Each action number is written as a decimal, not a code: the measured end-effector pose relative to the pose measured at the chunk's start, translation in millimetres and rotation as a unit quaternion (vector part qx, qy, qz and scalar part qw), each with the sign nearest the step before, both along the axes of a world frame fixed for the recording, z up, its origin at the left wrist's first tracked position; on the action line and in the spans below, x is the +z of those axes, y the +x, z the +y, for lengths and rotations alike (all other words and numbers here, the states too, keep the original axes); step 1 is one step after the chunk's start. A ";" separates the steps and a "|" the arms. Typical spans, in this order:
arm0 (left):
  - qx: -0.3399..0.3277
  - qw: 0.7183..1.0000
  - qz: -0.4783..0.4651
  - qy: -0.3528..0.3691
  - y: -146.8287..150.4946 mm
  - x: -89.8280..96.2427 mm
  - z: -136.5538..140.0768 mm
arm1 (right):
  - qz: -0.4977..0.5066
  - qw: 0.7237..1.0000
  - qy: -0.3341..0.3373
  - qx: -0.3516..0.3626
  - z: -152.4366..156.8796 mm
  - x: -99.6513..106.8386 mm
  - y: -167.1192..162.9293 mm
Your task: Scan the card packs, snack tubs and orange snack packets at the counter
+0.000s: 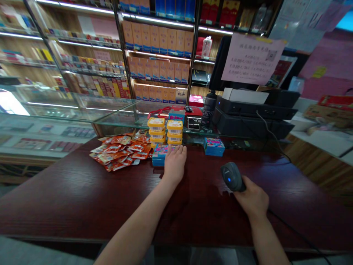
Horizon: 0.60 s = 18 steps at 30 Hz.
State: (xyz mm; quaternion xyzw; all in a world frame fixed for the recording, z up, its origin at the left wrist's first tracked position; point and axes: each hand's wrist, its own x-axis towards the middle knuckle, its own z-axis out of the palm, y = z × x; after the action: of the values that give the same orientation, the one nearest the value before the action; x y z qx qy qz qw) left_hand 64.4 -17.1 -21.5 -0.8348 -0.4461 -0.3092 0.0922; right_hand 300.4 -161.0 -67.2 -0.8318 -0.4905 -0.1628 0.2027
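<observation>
My right hand (255,198) is wrapped round the handle of a dark barcode scanner (231,176), which has a blue light lit and is held over the counter. My left hand (175,163) reaches forward, its fingers bent over the right end of a stack of blue packs (158,159); the hand hides part of that stack. Behind it, small yellow-lidded tubs (174,127) stand in two piles. A heap of orange sachets (121,150) lies to the left. Another stack of blue packs (214,147) sits apart, farther right, beyond the scanner.
The dark wooden counter (116,206) spans the foreground, with a glass display case (118,114) behind. A black bottle (209,108), a phone (193,124) and a black machine (253,119) stand at the back. The scanner's cable (295,230) trails right. Boxes fill the wall shelves.
</observation>
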 end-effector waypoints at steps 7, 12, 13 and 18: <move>-0.062 0.995 -0.075 0.023 3.6 13.7 -12.9 | 0.003 1.000 0.009 0.011 0.2 -0.8 2.4; -0.060 0.968 -0.238 -0.044 21.9 1.6 -3.5 | -0.008 0.998 0.035 0.054 0.5 -3.3 4.7; -0.068 0.947 -0.304 -0.084 28.3 -3.0 1.0 | -0.011 0.997 0.043 0.069 0.7 -4.1 5.2; -0.175 0.753 -0.541 -0.331 65.5 -24.7 25.5 | -0.004 0.991 0.072 0.113 1.8 -6.3 6.0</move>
State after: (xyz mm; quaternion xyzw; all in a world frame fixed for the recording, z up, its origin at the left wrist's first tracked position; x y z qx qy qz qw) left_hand 129.9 8.4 -46.1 -0.5699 -0.3417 -0.5529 -0.5028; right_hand 306.4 -159.2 -73.5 -0.7533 -0.5694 -0.1772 0.2775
